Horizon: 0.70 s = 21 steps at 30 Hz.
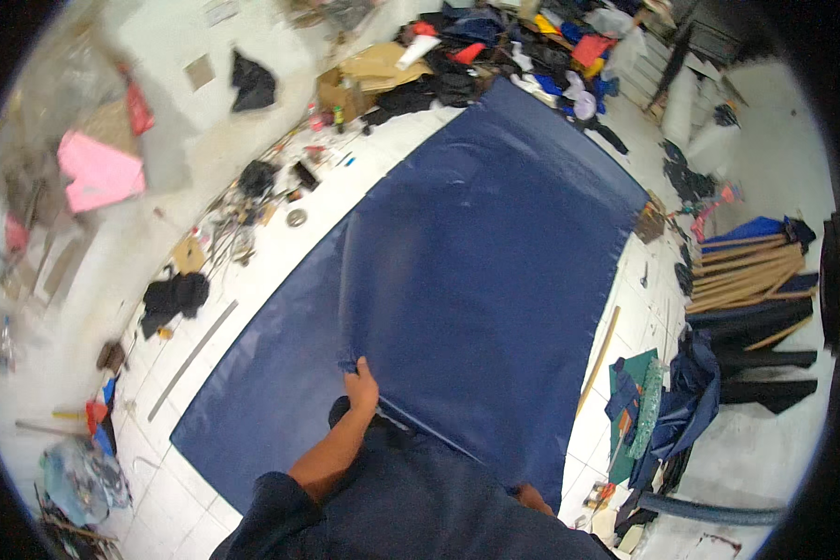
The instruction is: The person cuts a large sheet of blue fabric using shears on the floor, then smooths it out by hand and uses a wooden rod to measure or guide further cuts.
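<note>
A large navy blue sheet of smooth material [476, 252] is spread over the floor in front of me. Beneath its left side lies another navy layer [271, 364], which reaches out further left. My left hand [363, 386] is closed on the near left corner of the upper sheet, thumb on top. At the near right, my right hand [534, 498] grips the same sheet's near edge; its fingers are mostly hidden. Between both hands the near edge runs slightly raised and taut.
White floor tiles border the sheet. Clothes and scraps [476, 47] heap at the far end. Wooden sticks [747, 271] and a green cutting mat [630, 364] lie right, a wooden strip [599, 359] close to the sheet. Tools and a tape roll [296, 217] litter the left.
</note>
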Motion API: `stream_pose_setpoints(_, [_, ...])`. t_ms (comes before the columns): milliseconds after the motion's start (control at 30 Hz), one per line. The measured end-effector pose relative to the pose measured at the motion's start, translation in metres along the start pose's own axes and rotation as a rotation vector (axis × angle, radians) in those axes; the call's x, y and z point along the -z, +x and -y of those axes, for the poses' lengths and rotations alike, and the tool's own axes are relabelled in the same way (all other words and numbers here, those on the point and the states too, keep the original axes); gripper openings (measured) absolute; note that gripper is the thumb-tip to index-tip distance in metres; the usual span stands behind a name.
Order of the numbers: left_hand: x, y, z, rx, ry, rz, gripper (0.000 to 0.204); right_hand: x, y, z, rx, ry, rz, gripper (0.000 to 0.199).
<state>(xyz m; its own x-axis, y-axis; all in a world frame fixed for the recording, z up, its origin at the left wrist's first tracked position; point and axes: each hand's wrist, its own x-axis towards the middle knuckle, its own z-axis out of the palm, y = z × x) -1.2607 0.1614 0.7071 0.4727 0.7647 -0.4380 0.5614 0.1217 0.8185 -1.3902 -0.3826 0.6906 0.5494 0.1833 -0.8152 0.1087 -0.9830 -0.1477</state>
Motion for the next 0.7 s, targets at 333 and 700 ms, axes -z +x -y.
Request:
stream_pose_setpoints(333, [0.203, -0.052, 0.093, 0.106, -0.113, -0.001, 0.064, -0.04, -0.13, 0.196, 0.048, -0.078, 0.07, 0.038])
stream_pose_setpoints(700, [0.372, -0.124, 0.145, 0.162, 0.001, 0.171, 0.052, -0.209, -0.149, 0.177, 0.042, -0.209, 0.223, 0.045])
